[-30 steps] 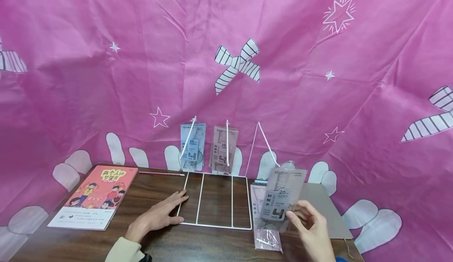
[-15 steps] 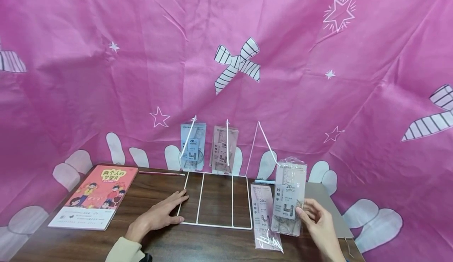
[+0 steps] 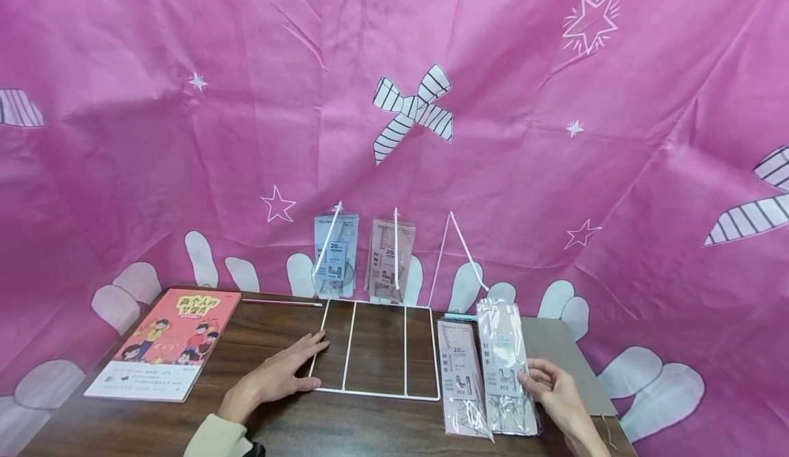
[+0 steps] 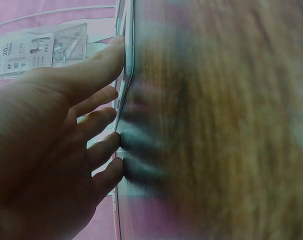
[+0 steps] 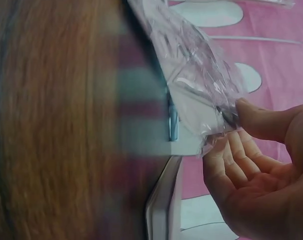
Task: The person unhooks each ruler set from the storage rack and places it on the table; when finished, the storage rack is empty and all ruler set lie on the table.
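My right hand (image 3: 557, 395) pinches the right edge of a clear-wrapped ruler set (image 3: 502, 354), thumb on its front. In the right wrist view, the thumb and fingers hold a crinkled corner of the wrapper (image 5: 196, 85). A second ruler set (image 3: 459, 375) lies flat on the table just left of it. My left hand (image 3: 280, 371) rests, fingers extended, at the left side of a white wire rack (image 3: 405, 347). From two of the rack's hooks hang a blue ruler set (image 3: 337, 272) and a pinkish one (image 3: 383, 265). The third hook (image 3: 465, 248) carries nothing.
A red-and-white book (image 3: 160, 347) lies on the wooden table at left, with a pencil (image 3: 280, 303) beside it. A grey flat item (image 3: 555, 361) sits at right, behind my right hand. Pink patterned cloth (image 3: 394, 101) hangs behind the table.
My right hand has brought the ruler set down and toward me, alongside the one on the table, turning it straighter. My left hand and the hanging sets stay where they were.
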A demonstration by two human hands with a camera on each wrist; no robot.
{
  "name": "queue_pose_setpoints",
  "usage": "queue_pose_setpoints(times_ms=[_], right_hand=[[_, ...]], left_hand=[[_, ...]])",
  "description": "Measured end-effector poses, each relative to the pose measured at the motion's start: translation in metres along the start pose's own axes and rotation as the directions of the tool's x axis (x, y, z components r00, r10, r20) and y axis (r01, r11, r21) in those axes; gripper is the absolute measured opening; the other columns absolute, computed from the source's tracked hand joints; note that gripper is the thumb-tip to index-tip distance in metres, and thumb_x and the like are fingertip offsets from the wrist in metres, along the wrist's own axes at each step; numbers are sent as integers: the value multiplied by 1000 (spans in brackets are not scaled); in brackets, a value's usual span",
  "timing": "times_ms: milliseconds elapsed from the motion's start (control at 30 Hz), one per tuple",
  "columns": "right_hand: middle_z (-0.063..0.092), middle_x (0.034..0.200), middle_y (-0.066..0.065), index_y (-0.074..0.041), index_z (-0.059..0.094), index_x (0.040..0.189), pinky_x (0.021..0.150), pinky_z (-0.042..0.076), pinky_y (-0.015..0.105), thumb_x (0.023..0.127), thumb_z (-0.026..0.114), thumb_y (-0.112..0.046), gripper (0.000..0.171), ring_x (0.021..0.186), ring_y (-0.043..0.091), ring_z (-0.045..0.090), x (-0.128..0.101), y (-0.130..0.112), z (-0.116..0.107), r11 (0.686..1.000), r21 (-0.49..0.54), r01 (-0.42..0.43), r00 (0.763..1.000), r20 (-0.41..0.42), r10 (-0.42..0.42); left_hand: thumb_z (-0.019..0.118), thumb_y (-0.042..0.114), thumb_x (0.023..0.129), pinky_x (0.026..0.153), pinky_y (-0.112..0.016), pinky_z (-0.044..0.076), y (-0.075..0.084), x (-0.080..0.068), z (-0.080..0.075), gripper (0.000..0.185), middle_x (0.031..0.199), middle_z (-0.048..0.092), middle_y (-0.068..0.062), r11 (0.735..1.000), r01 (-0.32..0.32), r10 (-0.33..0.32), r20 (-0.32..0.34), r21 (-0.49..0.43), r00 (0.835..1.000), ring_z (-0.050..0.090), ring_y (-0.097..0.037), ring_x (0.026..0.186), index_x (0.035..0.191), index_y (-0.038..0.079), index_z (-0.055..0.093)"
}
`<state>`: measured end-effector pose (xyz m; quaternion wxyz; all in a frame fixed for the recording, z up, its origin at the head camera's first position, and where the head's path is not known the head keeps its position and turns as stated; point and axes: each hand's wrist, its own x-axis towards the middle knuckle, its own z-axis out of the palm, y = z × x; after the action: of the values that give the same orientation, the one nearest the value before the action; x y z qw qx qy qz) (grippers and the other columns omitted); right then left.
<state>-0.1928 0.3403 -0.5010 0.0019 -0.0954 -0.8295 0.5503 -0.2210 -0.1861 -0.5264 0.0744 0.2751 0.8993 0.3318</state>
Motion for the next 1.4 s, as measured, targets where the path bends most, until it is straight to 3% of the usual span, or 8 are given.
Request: queue_pose_setpoints(times_ms=[400, 667, 900, 967, 1100, 1233, 1400], right_hand=[[72, 92, 5, 12, 65, 123, 68, 49, 22, 95, 77, -11, 38, 77, 9, 60, 6, 15, 2, 972, -236, -18, 1000, -17, 14], [76, 84, 2, 7, 74, 110, 71, 49, 31, 93, 78, -16, 29, 77, 15, 63, 6, 14, 3, 873, -484, 60, 991, -79, -112], [76, 87, 10, 7, 73, 111, 82, 51, 61, 93, 76, -18, 31, 84, 36, 72, 4, 13, 6, 786, -613, 85, 977, -104, -187], [76, 88, 11, 7, 73, 112, 83, 50, 64, 94, 75, -18, 32, 85, 37, 72, 4, 10, 7, 770, -633, 78, 977, -106, -186], [74, 86, 7, 5, 73, 113, 78, 52, 60, 94, 74, -16, 28, 80, 28, 71, 4, 1, 15, 757, -646, 102, 972, -97, -213], [73, 85, 4, 1, 75, 111, 72, 54, 51, 95, 74, -12, 20, 75, 20, 67, 9, -11, 29, 751, -629, 203, 943, -82, -323], [74, 83, 2, -3, 77, 103, 70, 60, 39, 93, 76, -3, 10, 74, 18, 70, 26, -35, 58, 742, -542, 394, 862, -62, -503]], left_hand=[[75, 30, 96, 110, -74, 34, -1, 0, 1, 71, 163, 35, -30, 999, -40, 41, -19, 19, 999, 31, -56, 147, 152, -4, 48], [75, 30, 96, 113, -74, 30, 0, -1, 0, 72, 164, 34, -29, 1000, -14, 14, -5, -3, 1000, 29, -55, 149, 153, -4, 47], [76, 30, 96, 114, -74, 29, 2, -2, -1, 72, 165, 33, -28, 1000, 1, -1, 6, -5, 1000, 28, -54, 150, 153, -3, 47], [76, 30, 96, 114, -74, 29, 2, -2, -1, 72, 165, 33, -28, 1000, 2, -2, 5, -6, 1000, 28, -54, 150, 153, -3, 47], [76, 30, 96, 114, -73, 29, 1, -1, 0, 72, 165, 33, -28, 1000, 1, -1, 4, -1, 1000, 28, -55, 150, 153, -3, 48], [75, 30, 96, 114, -73, 29, 0, -1, 0, 71, 165, 33, -28, 1000, 0, 0, 6, 0, 1000, 28, -55, 150, 153, -3, 48], [76, 30, 96, 113, -75, 30, -1, 0, -1, 72, 165, 32, -28, 1000, 6, -6, 11, -10, 1000, 27, -55, 150, 154, -2, 47]])
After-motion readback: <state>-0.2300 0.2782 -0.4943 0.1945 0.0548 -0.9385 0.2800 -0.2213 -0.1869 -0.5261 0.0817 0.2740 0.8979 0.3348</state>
